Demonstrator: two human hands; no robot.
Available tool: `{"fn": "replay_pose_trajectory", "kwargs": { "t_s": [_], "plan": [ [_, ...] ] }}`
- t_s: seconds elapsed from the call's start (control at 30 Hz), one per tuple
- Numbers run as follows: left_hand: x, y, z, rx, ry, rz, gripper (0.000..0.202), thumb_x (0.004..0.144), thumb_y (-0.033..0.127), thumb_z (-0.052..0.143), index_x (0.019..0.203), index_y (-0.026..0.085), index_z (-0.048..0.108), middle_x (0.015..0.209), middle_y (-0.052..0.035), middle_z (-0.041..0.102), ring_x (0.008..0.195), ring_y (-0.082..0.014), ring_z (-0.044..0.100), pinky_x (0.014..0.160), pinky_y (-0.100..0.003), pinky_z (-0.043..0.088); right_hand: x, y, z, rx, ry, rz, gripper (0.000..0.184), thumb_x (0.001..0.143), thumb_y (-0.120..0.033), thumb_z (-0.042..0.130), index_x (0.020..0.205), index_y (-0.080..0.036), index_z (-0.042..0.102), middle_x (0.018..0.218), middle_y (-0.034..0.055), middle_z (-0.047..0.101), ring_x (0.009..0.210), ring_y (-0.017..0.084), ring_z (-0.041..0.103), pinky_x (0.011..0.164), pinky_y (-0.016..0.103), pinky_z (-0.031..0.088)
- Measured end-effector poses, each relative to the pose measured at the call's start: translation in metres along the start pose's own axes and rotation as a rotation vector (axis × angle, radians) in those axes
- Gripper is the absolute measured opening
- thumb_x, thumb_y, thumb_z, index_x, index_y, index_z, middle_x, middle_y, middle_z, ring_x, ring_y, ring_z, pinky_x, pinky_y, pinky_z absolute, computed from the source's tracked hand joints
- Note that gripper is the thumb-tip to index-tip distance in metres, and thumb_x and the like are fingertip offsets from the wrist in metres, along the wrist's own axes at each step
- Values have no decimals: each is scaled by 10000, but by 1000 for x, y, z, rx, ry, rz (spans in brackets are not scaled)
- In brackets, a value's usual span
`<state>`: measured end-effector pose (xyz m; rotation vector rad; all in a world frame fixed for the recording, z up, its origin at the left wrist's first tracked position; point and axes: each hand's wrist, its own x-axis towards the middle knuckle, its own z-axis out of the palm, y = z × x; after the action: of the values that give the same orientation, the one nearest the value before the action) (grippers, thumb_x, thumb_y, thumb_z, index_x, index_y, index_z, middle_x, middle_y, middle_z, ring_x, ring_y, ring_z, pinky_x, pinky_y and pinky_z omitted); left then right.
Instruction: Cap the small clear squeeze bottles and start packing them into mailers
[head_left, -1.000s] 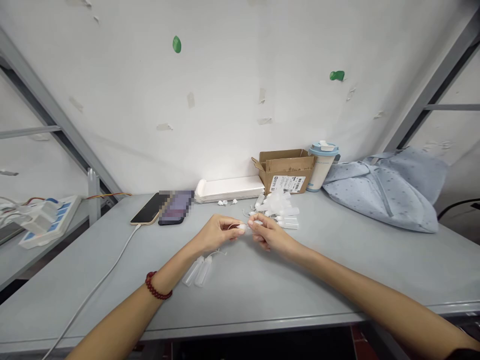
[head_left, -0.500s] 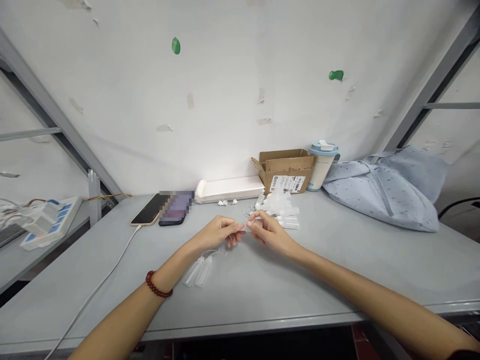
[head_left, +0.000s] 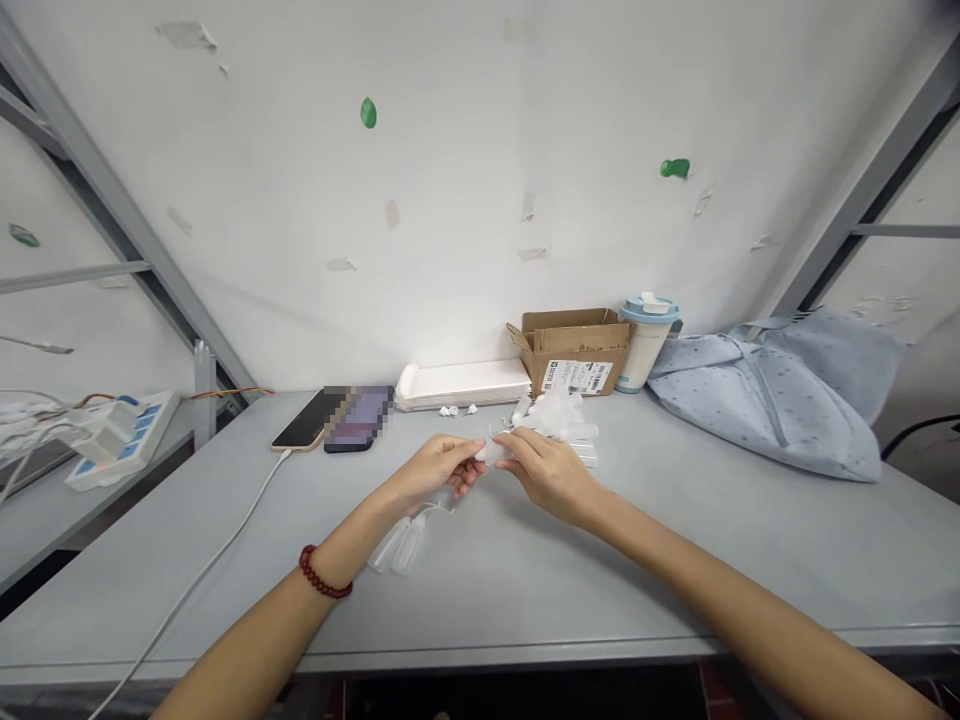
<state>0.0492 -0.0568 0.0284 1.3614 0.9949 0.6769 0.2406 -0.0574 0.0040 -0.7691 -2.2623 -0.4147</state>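
Observation:
A small translucent plastic bottle is held up between my hands above the grey table. The fingers and thumb of my left hand are closed on its left end. My right hand pinches the other end, and its fingers hide that part. A thin curved tube shows just above the right fingertips. Below my left hand, two clear bottles with thin bent tubes lie side by side on the table. Behind my right hand is a loose pile of similar clear bottles.
Small white caps lie before a stack of white envelopes. An open cardboard box, a lidded cup and a blue patterned cloth bag stand along the back. Two phones and a charging cable are at left.
My right fingers have shifted over the bottle and lie flatter, and more of the bottle shows between my hands. The whole view has tilted slightly.

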Motion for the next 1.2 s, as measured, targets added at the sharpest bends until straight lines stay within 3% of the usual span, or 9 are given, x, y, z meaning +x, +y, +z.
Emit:
{"fn": "replay_pose_trajectory", "kwargs": {
  "t_s": [0.87,1.1,1.2],
  "plan": [
    [-2,-3,5,-56,-5,52,416,774,487,558,661,89,600,547,-7,514,476,-84,447,496,-232,353,8,-6,-23,-294,-130,-156,201,947,-220,314,883,-136,485,664,28,494,541,146,481,490,275,294],
    [-9,1,9,-14,-24,116,442,768,498,552,527,131,506,509,15,462,486,-85,409,515,-239,342,5,-14,-27,-176,-147,-37,201,941,-214,320,884,-147,500,679,32,512,548,137,484,482,264,287],
    [-12,6,12,83,24,164,442,779,496,529,517,141,496,490,22,445,495,-93,421,526,-237,347,4,-13,-28,-94,-181,7,209,942,-246,323,912,-149,505,699,33,525,533,123,478,467,252,270]
  ]
}}
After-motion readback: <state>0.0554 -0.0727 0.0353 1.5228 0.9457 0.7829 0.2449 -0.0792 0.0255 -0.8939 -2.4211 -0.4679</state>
